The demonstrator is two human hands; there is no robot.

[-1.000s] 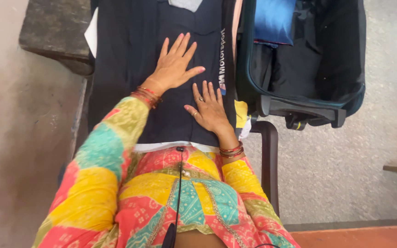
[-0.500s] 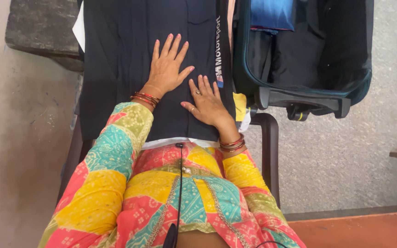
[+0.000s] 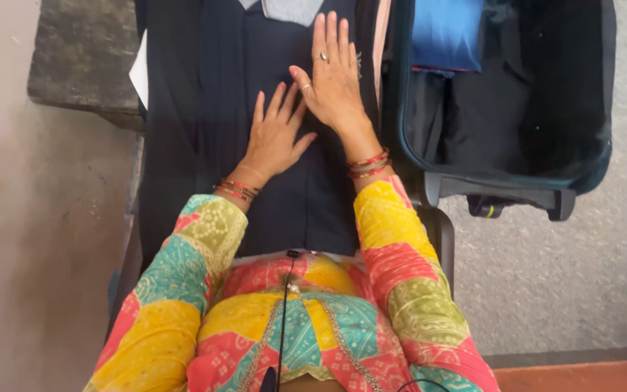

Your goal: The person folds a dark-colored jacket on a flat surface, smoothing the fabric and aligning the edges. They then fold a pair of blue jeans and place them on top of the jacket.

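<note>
Both hands lie flat on a dark navy garment (image 3: 292, 196) that is spread lengthwise over a chair, its near hem by the person's lap and its far end running out of view at the top; the left hand (image 3: 276, 138) rests palm down on the middle of the cloth, fingers spread and pointing away from the body, its grip open and closed around nothing; the right hand (image 3: 334, 76) lies further up the garment, also palm down, fingers held close together and stretched out, thumb pointing toward the left hand, so its grip is open too and merely presses on the fabric; the two hands sit just beside each other, the right thumb near the left fingertips; rings show on the right hand, and red and gold bangles (image 3: 368, 162) circle both wrists above bright patchwork sleeves (image 3: 183, 268); a pale grey collar patch (image 3: 288, 9) shows at the top edge of the garment; just right of the garment stands an open dark teal suitcase (image 3: 502, 181) with a blue folded cloth (image 3: 448, 33) and dark clothing inside; the chair's dark armrest (image 3: 440, 232) shows beside the right sleeve; a grey stone slab (image 3: 81, 58) lies to the left on the floor
</note>
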